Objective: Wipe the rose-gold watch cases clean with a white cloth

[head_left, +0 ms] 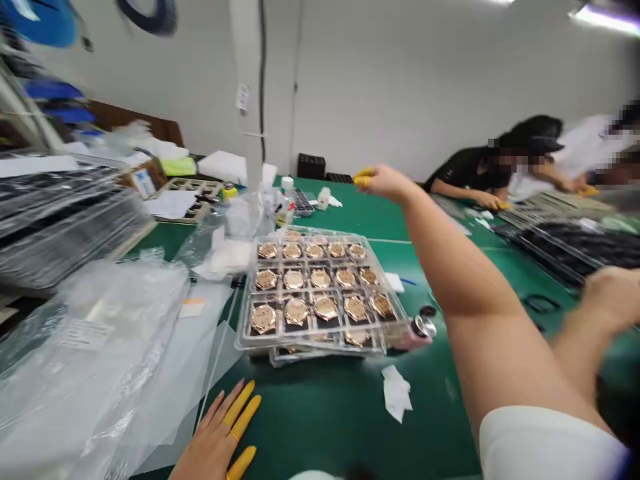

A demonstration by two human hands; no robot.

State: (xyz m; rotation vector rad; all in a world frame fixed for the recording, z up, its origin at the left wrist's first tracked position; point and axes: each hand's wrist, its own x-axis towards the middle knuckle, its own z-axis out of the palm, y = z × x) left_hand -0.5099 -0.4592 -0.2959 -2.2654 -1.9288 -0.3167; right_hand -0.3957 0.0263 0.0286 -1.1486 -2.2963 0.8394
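My left hand [225, 427] lies flat on the green table, with fingers spread and yellow cots on several of them. Just beyond its fingertips sits a stack of clear plastic trays [245, 340]. Rose-gold watch cases [296, 311] fill the tray's compartments in rows. My right arm stretches far forward, past the stack's right side. Its hand [383, 181] hangs over the far part of the table, yellow-cotted fingers extended leftward, nothing visible in them. A small metal-and-black object [424, 323] stands by the tray's right corner, near a scrap of white paper [397, 393].
Plastic bags and sheets [100, 360] cover the left side, beside stacked trays [65, 220]. A white post [245, 87] rises behind bottles [287, 193]. At right, a person in black [470, 173] leans over trays; another person's blurred hand [610, 300] is nearer.
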